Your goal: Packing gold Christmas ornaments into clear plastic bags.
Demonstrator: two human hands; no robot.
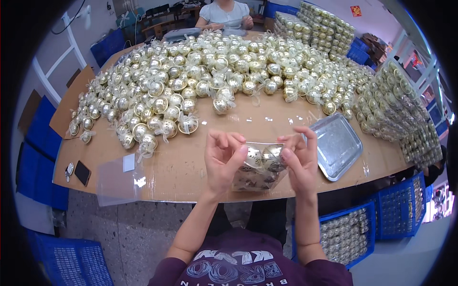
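Clear plastic pack (256, 182), gold balls (272, 153) inside, stands at near edge of bench (191, 159). Left hand (223, 159) and right hand (301, 162) pinch its top edge, thumbs against fingers. Shallow metal tray (339, 145) lies at right. Blue crate (347, 210), lower right, holds rows of round items. Big ball pile (210, 64) covers bench's far side.

Looks like some kind of small workshop to me, what with the big brown table (171, 178) heaped with shiny gold balls (202, 88), tall stacks of clear packs (391, 102), blue plastic crates (78, 262) and another person (224, 14) across it.
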